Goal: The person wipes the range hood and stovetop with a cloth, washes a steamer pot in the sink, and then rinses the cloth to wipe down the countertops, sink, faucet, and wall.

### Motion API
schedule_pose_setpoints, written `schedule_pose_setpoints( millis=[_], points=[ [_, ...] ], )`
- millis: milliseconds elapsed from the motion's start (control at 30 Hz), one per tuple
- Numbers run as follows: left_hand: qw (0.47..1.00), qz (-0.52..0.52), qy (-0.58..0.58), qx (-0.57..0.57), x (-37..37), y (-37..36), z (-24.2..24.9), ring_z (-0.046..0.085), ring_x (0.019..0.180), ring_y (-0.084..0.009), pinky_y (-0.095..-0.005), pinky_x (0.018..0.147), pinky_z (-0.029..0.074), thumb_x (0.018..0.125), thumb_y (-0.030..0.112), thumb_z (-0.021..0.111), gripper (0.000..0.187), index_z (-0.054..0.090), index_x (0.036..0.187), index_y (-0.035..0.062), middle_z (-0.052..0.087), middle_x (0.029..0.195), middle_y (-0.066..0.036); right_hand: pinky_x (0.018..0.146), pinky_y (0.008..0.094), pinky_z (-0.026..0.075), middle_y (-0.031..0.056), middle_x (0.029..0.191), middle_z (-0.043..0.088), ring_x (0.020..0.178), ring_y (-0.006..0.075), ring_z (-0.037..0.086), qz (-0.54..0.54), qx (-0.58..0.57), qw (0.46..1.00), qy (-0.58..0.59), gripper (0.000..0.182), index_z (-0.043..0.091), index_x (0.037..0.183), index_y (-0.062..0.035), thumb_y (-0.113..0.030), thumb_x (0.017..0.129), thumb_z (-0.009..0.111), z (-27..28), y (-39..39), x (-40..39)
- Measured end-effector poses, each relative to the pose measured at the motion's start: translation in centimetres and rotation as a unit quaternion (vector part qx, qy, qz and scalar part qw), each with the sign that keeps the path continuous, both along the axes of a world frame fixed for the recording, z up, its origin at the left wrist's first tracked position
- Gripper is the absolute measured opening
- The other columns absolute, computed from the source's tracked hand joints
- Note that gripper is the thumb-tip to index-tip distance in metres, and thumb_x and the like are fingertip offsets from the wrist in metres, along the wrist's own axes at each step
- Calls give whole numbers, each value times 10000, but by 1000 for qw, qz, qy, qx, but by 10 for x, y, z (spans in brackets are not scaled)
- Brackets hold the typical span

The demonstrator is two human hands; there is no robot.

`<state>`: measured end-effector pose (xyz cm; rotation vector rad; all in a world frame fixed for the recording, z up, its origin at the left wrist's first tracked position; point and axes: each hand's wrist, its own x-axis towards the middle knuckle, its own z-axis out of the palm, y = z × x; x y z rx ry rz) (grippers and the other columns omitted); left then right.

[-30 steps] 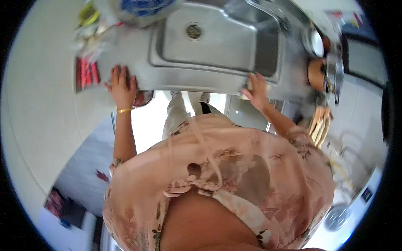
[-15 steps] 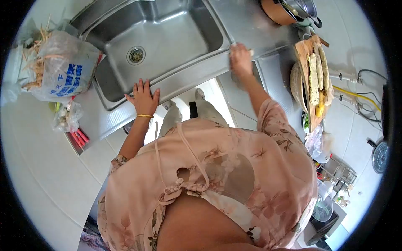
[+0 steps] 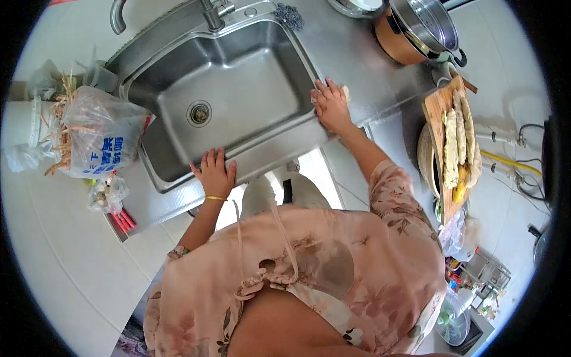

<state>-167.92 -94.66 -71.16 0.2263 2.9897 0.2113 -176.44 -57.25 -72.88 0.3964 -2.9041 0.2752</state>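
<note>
My left hand point(image 3: 215, 175) lies spread on the front rim of the steel sink point(image 3: 244, 83), a gold bangle at its wrist. At the sink's right front corner my right hand point(image 3: 333, 109) presses a pale cloth point(image 3: 346, 93) onto the steel rim; only the cloth's edges show beside the fingers. The basin holds no water that I can see, and its drain point(image 3: 199, 113) is visible. The faucet point(image 3: 212, 15) stands behind the basin.
A plastic bag point(image 3: 104, 134) with dry stalks stands left of the sink, red-handled items point(image 3: 124, 221) in front. At the right are a pot point(image 3: 399, 38) and a wooden board point(image 3: 437, 110) bearing long pale pieces. A steel-wool scrubber point(image 3: 288, 16) lies behind the sink.
My right hand has moved with the cloth along the rim to the sink's right corner. The view has shifted, so the faucet and scrubber now show. My left hand stays on the rim.
</note>
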Motion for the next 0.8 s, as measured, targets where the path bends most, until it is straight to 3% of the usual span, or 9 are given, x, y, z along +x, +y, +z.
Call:
schedule_pose_setpoints(
  millis=[100, 200, 300, 333, 433, 500, 667, 800],
  points=[
    [1000, 4, 1, 4, 0, 0, -3, 376, 1220, -304, -642, 999, 113, 865, 464, 451, 509, 489, 1253, 138, 441, 1295, -116, 1020, 513, 270, 96, 1358, 393, 1271, 348, 316, 79, 83, 993, 10, 397, 502, 1239, -148, -241, 853, 496, -6, 5, -70],
    [1000, 6, -16, 9, 0, 0, 2, 345, 1245, -306, -649, 997, 101, 862, 473, 450, 523, 481, 1265, 140, 419, 1319, -115, 1025, 509, 269, 94, 1361, 386, 1272, 346, 312, 26, 100, 995, -1, 422, 490, 1263, -176, -242, 847, 509, -10, -16, -153],
    [999, 31, -32, 16, -2, 2, 2, 330, 1257, -323, -665, 994, 82, 838, 481, 479, 562, 464, 1279, 132, 413, 1323, -134, 1025, 506, 270, 103, 1372, 368, 1272, 357, 304, -25, 73, 997, 7, 446, 490, 1260, -175, -259, 826, 549, -10, -31, -177],
    [995, 54, -84, 19, -7, 3, 6, 293, 1284, -338, -665, 996, 78, 828, 499, 495, 617, 418, 1315, 128, 363, 1368, -142, 1027, 515, 261, 111, 1373, 362, 1271, 366, 299, -20, 48, 999, 18, 468, 486, 1264, -179, -277, 814, 567, -13, -27, -162],
    [988, 65, -68, 118, -46, 16, 7, 273, 1297, -340, -662, 995, 95, 818, 501, 520, 654, 388, 1332, 118, 324, 1392, -152, 1033, 556, 209, 140, 1379, 346, 1279, 395, 276, -53, 6, 998, -24, 543, 458, 1289, -189, -309, 781, 607, 10, -11, -41],
    [988, 3, -15, 152, -98, 44, 16, 270, 1300, -339, -638, 998, 141, 797, 470, 578, 689, 361, 1351, 122, 295, 1406, -163, 1036, 580, 167, 143, 1394, 330, 1293, 402, 253, -110, 11, 992, -56, 565, 423, 1316, -195, -299, 790, 599, 13, -4, 14],
    [951, -122, 112, 263, -227, 136, 43, 291, 1278, -388, -464, 1034, 261, 723, 385, 701, 797, 320, 1385, 158, 228, 1421, -238, 1034, 586, 160, 169, 1398, 316, 1297, 411, 241, -226, -3, 974, -16, 555, 395, 1333, -165, -347, 829, 542, 1, 3, -34],
    [920, -13, -23, 392, -296, 202, 9, 297, 1267, -410, -400, 1035, 297, 649, 356, 763, 910, 291, 1400, 151, 203, 1402, -300, 1028, 585, 164, 208, 1377, 318, 1280, 414, 261, -269, -12, 963, 13, 544, 423, 1296, -117, -397, 837, 503, -8, 22, -115]
  ],
)
